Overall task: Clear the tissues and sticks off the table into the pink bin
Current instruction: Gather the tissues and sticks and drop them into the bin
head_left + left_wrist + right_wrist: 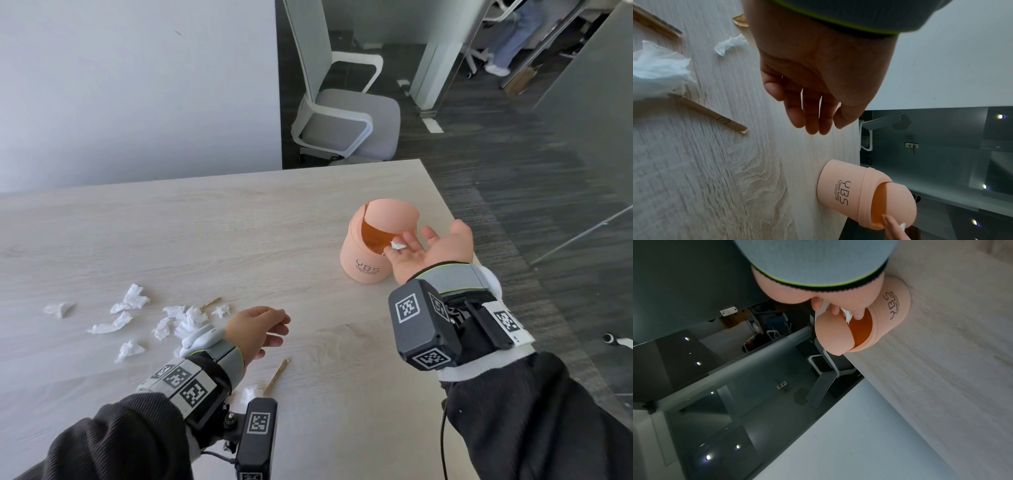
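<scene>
Pink plastic, the bin [371,246] stands toward the desk's [205,233] two o'clock corner, its lid tipped open — the right hand [430,248] lies palm up at the opening, fingers [407,241] nearly straight, a small tissue scrap [398,245] on them. The left hand [258,330] hovers at six o'clock, fingers loosely curled and holding nothing, with crumpled tissues [137,317] at eight o'clock and a stick [276,376] beside the wrist.
</scene>
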Available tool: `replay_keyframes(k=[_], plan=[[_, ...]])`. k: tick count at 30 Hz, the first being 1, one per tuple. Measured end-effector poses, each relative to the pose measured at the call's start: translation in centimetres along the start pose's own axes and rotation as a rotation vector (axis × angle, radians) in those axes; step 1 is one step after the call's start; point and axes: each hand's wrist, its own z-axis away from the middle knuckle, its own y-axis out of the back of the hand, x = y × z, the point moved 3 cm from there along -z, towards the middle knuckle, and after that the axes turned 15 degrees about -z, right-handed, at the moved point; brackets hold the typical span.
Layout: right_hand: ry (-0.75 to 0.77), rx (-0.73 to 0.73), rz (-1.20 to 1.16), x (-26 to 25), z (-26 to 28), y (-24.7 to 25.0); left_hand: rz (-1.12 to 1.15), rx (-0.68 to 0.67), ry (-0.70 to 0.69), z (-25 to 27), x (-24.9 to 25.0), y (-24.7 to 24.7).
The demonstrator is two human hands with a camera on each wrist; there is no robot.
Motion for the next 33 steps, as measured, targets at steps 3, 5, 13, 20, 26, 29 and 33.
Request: replay_keyframes(k=[3, 5, 13, 20, 26, 29, 33], plan=[[0.034, 0.008, -0.004, -0.1, 0.1, 0.2, -0.005, 0.007, 0.001, 0.1, -0.2, 0.3], [0.05, 0.006, -0.014, -0.1, 0.3, 0.4, -0.013, 0.014, -0.003, 0.2, -0.3, 0.5], [0.094, -0.012, 0.155, 0.0, -0.5, 0.5, 0.045, 0.026, -0.045, 0.6, -0.2, 0.6], [0.165, -0.042, 0.068, 0.4, 0.3, 0.9, 0.042, 0.044, -0.023, 0.5, -0.8, 1.0], [0.16, -0.028, 0.165, 0.8, 0.5, 2.4, -0.012, 0.031, 0.029, -0.2, -1.9, 1.7], [0.137, -0.04, 0.286, 1.8, -0.5, 4.0, -0.042, 0.077, 0.028, -0.3, -2.5, 2.3], [0.145, -0.162, 0.826, 4.4, -1.8, 6.6, -0.177, 0.218, -0.034, 0.1, -4.1, 4.0]])
